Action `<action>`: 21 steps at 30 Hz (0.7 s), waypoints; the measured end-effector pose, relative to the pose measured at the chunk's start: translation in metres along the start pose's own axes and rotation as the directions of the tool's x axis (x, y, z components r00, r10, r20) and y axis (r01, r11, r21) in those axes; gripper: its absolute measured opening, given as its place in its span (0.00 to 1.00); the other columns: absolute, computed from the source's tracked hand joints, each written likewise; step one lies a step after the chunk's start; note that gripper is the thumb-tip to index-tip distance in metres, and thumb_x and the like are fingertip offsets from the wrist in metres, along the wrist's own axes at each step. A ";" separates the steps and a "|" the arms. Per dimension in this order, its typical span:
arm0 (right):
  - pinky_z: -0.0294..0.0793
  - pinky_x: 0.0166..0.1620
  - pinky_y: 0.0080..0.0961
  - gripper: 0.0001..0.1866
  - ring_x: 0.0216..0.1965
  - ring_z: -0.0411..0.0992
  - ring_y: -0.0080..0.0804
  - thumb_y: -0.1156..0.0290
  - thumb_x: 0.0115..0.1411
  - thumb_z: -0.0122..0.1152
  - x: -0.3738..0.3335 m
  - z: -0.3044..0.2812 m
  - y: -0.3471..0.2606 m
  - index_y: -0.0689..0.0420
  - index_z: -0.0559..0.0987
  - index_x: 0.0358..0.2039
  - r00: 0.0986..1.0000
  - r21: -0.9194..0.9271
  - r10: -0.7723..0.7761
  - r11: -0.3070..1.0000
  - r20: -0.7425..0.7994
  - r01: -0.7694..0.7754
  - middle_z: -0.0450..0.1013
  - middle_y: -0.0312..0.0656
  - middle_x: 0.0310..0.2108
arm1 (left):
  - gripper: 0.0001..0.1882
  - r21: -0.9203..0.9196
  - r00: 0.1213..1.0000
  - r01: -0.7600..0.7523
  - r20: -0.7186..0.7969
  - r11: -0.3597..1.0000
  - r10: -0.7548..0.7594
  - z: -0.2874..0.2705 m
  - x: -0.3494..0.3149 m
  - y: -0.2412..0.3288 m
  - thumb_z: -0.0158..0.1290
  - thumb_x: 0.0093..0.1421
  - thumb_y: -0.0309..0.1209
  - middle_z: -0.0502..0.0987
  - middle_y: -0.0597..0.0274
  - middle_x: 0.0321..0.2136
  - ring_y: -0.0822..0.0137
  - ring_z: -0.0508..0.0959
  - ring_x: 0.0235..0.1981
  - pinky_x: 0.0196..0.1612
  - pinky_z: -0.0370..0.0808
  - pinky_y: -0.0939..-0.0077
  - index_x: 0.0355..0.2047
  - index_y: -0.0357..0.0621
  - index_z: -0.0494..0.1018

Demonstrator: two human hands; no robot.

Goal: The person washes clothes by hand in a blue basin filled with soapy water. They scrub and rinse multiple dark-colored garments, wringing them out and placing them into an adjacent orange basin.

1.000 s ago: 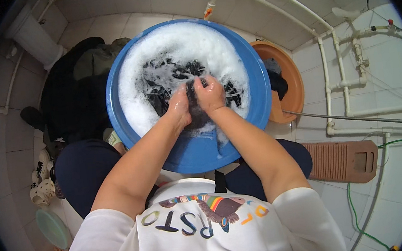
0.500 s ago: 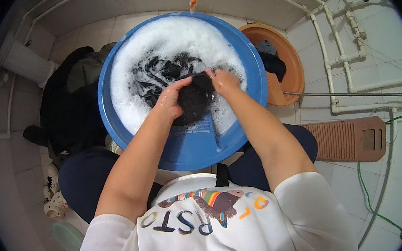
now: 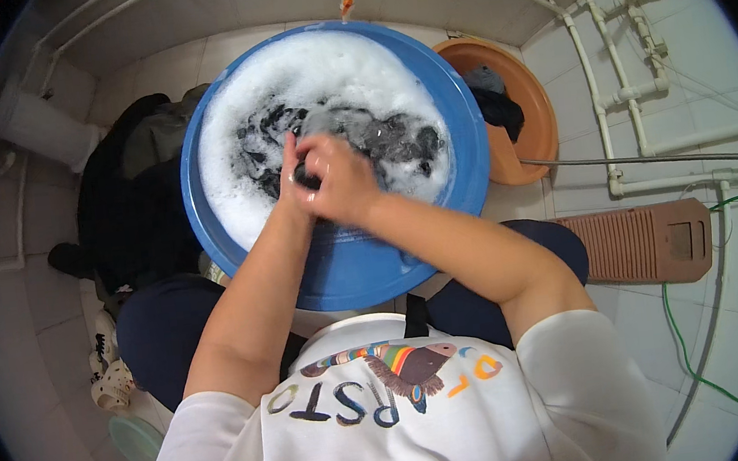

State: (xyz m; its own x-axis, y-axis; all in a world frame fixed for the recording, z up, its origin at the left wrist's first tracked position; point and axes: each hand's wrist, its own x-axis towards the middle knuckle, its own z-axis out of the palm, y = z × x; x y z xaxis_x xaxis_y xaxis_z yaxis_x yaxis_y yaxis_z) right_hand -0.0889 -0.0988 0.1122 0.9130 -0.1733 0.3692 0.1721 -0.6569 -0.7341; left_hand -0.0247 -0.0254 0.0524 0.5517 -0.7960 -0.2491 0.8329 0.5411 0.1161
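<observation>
Over a blue basin point(image 3: 470, 143) of white foam point(image 3: 307, 64), my two hands meet just left of its middle. A small bit of wet black cloth point(image 3: 305, 180) shows between them; the rest of it is hidden by my fingers. My left hand point(image 3: 291, 192) is on the near left side, a finger pointing up. Curled over from the right is my right hand point(image 3: 342, 177), slightly blurred. Dark wet clothes point(image 3: 391, 140) lie in the suds beyond my hands. Below them slopes the basin's blue ridged washboard part point(image 3: 346, 264).
An orange tub point(image 3: 540, 127) holding dark cloth stands at the right. Nearer lies a brown washboard point(image 3: 636, 245). Dark clothes point(image 3: 127, 197) are heaped left of the basin, with pale clogs point(image 3: 113, 383) and a green bowl point(image 3: 136, 442) nearer. White pipes point(image 3: 590, 90) line the walls.
My right hand has moved left and closed against my left hand. The black cloth, earlier stretched between both hands, is now bunched up and mostly covered. More dark cloth shows in the suds at right.
</observation>
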 end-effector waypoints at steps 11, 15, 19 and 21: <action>0.71 0.33 0.35 0.09 0.30 0.71 0.46 0.62 0.43 0.56 0.014 -0.014 0.042 0.53 0.74 0.22 0.940 -0.075 0.310 0.943 -0.143 -0.323 0.72 0.46 0.26 | 0.14 0.275 0.853 0.115 -0.519 0.955 0.047 0.049 -0.012 -0.031 0.40 0.60 0.40 0.74 0.59 0.32 0.63 0.74 0.35 0.40 0.71 0.68 0.35 0.46 0.70; 0.71 0.33 0.33 0.08 0.28 0.71 0.47 0.64 0.43 0.57 0.001 -0.004 0.008 0.54 0.73 0.22 0.999 0.019 0.031 0.999 -0.040 -0.030 0.72 0.47 0.25 | 0.14 0.151 0.986 -0.064 -0.142 0.986 0.086 -0.018 -0.006 -0.014 0.40 0.60 0.42 0.73 0.62 0.28 0.64 0.73 0.36 0.37 0.71 0.70 0.28 0.48 0.69; 0.71 0.35 0.36 0.11 0.30 0.71 0.48 0.59 0.45 0.55 0.013 -0.008 0.045 0.53 0.74 0.25 0.977 -0.068 0.208 0.975 -0.050 -0.212 0.72 0.48 0.26 | 0.22 0.473 0.659 0.170 -0.707 0.864 0.258 0.018 -0.002 -0.015 0.44 0.57 0.50 0.75 0.58 0.34 0.58 0.74 0.37 0.43 0.70 0.62 0.39 0.44 0.71; 0.69 0.39 0.39 0.16 0.34 0.71 0.47 0.55 0.50 0.53 0.021 -0.034 0.085 0.55 0.74 0.26 0.895 -0.236 0.429 0.864 -0.120 -0.445 0.72 0.48 0.33 | 0.23 0.258 0.850 0.102 -0.524 0.961 0.051 0.058 -0.012 -0.015 0.45 0.56 0.52 0.76 0.60 0.34 0.60 0.75 0.37 0.44 0.70 0.60 0.37 0.46 0.73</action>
State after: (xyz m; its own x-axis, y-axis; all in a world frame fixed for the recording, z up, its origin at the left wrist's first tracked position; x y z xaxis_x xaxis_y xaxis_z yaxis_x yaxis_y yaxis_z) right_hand -0.0674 -0.1831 0.0765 0.8470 -0.5250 0.0841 -0.3452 -0.6633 -0.6640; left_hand -0.0409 -0.0400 0.1094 0.4891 -0.5072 -0.7096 0.8674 0.3685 0.3344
